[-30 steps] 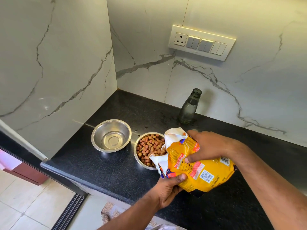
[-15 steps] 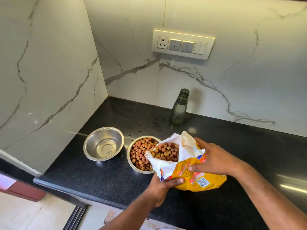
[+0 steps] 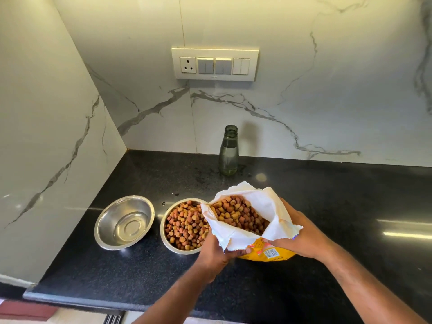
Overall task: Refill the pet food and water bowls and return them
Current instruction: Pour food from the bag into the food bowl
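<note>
1. Step: kibble fill looks done. Steel bowl of brown kibble (image 3: 184, 226) sits heaped on the black speckled stone table (image 3: 117, 272), touching the bag's edge.
2. Grip: left hand (image 3: 216, 252) and right hand (image 3: 295, 237) both closed on the yellow pet-food bag with white lining (image 3: 243, 220), mouth open, upright.
3. Empty shiny steel bowl (image 3: 125, 222) just beside, left; no water visible.
4. Next, my read: set bag down, take the uncapped green glass bottle (image 3: 228, 152) by the wall, pour.
</note>
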Demonstrator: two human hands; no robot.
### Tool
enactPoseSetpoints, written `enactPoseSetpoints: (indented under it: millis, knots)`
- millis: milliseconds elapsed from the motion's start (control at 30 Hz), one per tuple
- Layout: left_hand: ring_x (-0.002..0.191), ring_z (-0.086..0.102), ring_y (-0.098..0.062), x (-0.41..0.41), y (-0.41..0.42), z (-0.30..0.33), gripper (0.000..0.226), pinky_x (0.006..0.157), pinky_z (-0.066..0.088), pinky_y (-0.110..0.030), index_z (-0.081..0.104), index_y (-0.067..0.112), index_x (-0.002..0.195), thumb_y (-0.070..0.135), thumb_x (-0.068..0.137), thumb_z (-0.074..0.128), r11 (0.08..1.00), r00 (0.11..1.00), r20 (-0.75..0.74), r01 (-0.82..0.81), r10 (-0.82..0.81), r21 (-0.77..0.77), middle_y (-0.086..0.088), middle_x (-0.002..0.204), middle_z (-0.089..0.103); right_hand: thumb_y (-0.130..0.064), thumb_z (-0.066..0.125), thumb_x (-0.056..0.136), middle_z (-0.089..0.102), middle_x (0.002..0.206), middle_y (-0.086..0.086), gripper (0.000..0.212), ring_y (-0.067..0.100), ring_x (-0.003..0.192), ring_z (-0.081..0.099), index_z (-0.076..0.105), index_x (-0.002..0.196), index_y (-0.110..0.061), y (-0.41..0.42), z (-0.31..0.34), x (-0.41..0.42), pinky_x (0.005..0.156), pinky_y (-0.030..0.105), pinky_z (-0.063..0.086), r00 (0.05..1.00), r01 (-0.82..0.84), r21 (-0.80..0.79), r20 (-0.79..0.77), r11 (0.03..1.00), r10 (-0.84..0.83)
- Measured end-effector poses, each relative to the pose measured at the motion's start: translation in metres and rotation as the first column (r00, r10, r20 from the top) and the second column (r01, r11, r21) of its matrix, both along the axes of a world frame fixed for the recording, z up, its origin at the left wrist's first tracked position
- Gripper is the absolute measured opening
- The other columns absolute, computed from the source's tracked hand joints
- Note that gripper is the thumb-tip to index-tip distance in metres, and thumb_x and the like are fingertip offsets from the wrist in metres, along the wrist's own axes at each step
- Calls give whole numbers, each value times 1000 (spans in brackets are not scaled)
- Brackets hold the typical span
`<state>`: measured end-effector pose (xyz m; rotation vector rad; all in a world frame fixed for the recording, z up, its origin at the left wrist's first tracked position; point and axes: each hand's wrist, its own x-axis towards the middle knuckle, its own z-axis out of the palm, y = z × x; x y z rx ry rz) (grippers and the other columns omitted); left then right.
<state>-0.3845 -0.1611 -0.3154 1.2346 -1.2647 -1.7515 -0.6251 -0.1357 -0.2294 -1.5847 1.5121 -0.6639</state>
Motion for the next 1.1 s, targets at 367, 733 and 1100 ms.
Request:
enactPoseSetpoints:
  millis: [367, 733, 1100]
  knots:
    - [127, 55, -14, -27, -46, 5, 68, 112, 47, -43, 42, 30, 137, 31, 82, 81, 924, 893, 370, 338, -254, -181, 4, 134, 58, -86, 81, 50, 60, 135, -7, 122, 6, 125, 60, 37, 149, -31, 17, -45, -25, 102, 37, 56, 966, 233, -22, 120, 972, -228]
    - [121, 59, -5, -48, -92, 0, 80, 100, 48, -18, 50, 22, 137, 60, 72, 75, 846, 817, 487, 471, -310, -251, 8, 128, 62, -57, 88, 70, 57, 128, -13, 90, 4, 119, 59, 36, 139, -32, 2, -70, -31, 105, 34, 53, 937, 345, -47, 84, 937, -340]
    - [117, 54, 9, -57, -118, -5, 93, 98, 43, -10, 41, 30, 144, 57, 66, 83, 828, 800, 466, 517, -378, -216, 26, 129, 54, -82, 79, 56, 59, 132, -9, 95, 14, 125, 59, 41, 133, -40, 0, -85, -36, 110, 47, 50, 866, 463, 19, 202, 886, -457]
